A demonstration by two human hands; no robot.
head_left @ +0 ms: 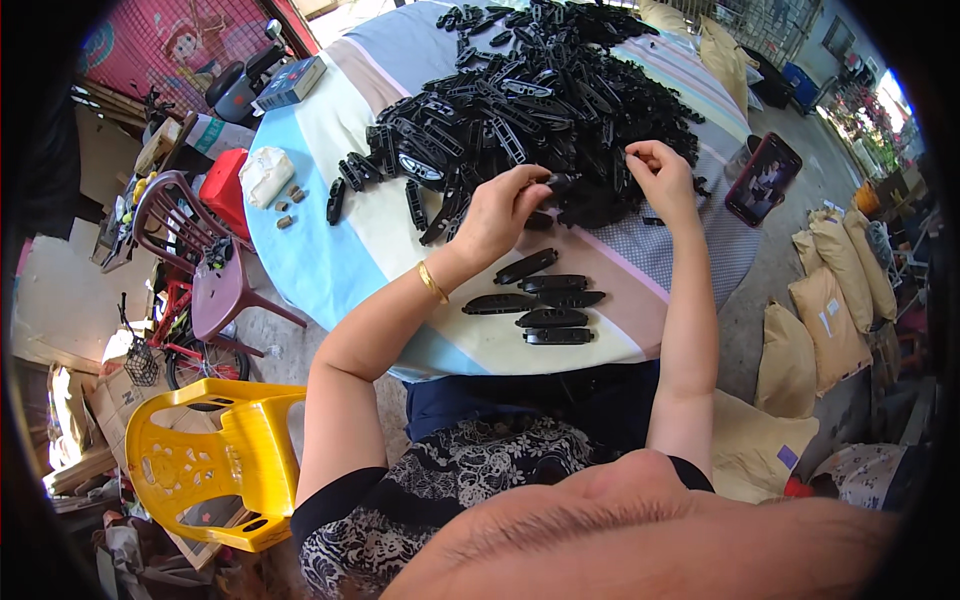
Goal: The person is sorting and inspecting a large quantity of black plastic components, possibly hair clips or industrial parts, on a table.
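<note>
Here, the left hand [497, 212] pinched a black plastic part [556, 183] betw. thumb and fingers at the near edge of the heap of black plastic parts [540, 100] on the round desk [320, 260]. The right hand [662, 172] was curled at the heap's right edge, fingertips pressed together on a small piece; which piece, cannot tell. A row of five finished-looking parts [545, 305] lay near the desk's front edge, well apart from the heap. Step judged: picking/fitting one part. Next move likely needs both hands brought together w/ parts aligned. A phone [762, 178] stood at the right.
</note>
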